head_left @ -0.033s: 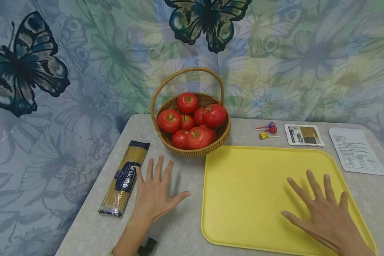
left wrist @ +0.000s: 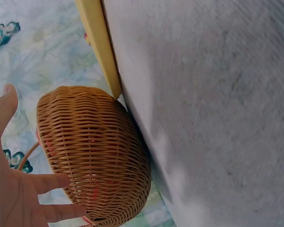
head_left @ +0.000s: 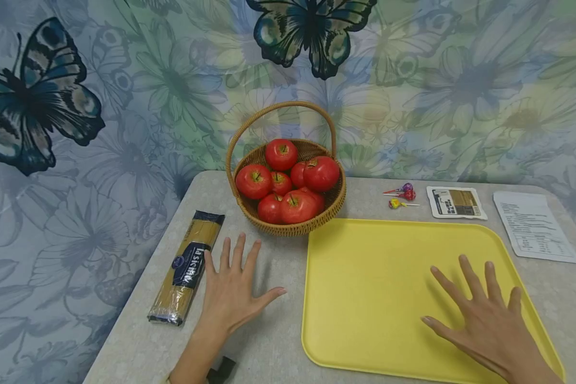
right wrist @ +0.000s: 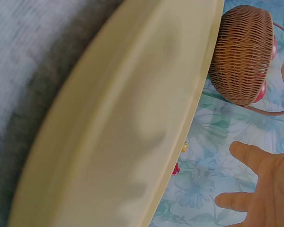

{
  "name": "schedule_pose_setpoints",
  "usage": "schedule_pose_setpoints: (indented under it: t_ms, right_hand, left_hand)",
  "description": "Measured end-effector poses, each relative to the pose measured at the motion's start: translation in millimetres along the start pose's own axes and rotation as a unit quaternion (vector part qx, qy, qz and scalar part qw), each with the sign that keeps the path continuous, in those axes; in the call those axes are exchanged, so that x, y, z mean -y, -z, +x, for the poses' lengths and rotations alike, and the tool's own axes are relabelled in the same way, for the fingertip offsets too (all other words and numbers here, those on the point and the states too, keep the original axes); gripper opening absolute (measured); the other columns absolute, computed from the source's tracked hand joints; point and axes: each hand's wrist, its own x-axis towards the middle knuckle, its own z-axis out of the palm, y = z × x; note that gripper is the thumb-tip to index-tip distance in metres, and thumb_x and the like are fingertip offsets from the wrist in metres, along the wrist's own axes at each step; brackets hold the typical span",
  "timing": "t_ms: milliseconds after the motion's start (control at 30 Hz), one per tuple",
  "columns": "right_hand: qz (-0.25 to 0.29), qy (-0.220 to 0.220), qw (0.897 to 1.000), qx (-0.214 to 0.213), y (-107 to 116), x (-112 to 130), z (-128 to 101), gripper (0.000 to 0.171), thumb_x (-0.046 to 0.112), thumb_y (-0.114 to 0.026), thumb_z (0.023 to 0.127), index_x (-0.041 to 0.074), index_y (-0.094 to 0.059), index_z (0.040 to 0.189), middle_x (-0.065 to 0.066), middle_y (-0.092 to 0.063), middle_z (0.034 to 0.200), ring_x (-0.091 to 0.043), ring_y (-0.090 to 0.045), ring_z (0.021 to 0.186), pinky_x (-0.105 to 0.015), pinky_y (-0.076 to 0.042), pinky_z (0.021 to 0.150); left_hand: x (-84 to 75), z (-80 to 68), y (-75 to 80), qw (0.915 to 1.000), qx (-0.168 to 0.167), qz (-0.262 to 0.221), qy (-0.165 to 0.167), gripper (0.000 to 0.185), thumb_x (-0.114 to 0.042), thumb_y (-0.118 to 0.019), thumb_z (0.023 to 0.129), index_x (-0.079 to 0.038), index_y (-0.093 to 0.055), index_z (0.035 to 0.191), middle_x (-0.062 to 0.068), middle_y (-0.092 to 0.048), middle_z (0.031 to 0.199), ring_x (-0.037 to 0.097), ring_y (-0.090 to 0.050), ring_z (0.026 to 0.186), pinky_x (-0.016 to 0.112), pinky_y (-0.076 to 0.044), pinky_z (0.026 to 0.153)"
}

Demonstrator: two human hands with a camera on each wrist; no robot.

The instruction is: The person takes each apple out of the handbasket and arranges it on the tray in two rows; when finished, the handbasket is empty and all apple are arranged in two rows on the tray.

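My left hand [head_left: 231, 294], fingers spread and palm down, hovers over the table between a pack of spaghetti [head_left: 186, 266] and the yellow tray [head_left: 389, 298]. It holds nothing. Above the tray's right part, my right hand [head_left: 492, 320] is likewise spread, holding nothing and casting a shadow on the tray. Behind the left hand stands a wicker basket [head_left: 290, 229] with an arched handle, filled with several red tomatoes [head_left: 300, 207]. The left wrist view shows the basket [left wrist: 94, 151] beyond the left fingers; the right wrist view shows the tray [right wrist: 132, 94] beside the right hand [right wrist: 270, 189].
Behind the tray lie several lollipops [head_left: 403, 196], a flat brown-and-white pouch [head_left: 457, 202] and a white printed packet [head_left: 535, 226]. A small black object [head_left: 222, 369] is near the left wrist. A wall covering with flowers and butterflies [head_left: 312, 32] rises behind the table.
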Motion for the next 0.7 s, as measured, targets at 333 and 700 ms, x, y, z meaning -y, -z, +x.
schedule_pose_setpoints:
  t_ms: [333,700]
  right_hand:
    - [0.040,0.017,0.999,0.001,12.7,12.6,14.2,0.090,0.066,-0.069,0.078,0.038,-0.028,0.153,-0.016,-0.012,0.164,-0.057,-0.008,0.144,-0.082,-0.021,0.091]
    - [0.180,0.158,0.971,-0.021,33.7,63.3,94.4,0.076,0.043,-0.078,0.082,0.033,-0.041,0.148,-0.010,-0.024,0.161,-0.044,-0.043,0.134,-0.059,-0.052,0.085]
  left_hand:
    - [0.0,2.3,5.1,0.9953,-0.009,-0.092,0.031,0.094,-0.077,-0.058,0.079,-0.015,-0.039,0.148,0.018,-0.036,0.154,0.045,-0.039,0.137,0.070,-0.030,0.107]
    - [4.7,41.2,-0.2,0.9064,-0.075,-0.396,0.126,0.091,-0.045,-0.076,0.084,-0.014,-0.026,0.153,0.015,-0.023,0.158,0.036,-0.036,0.140,0.054,-0.046,0.102]
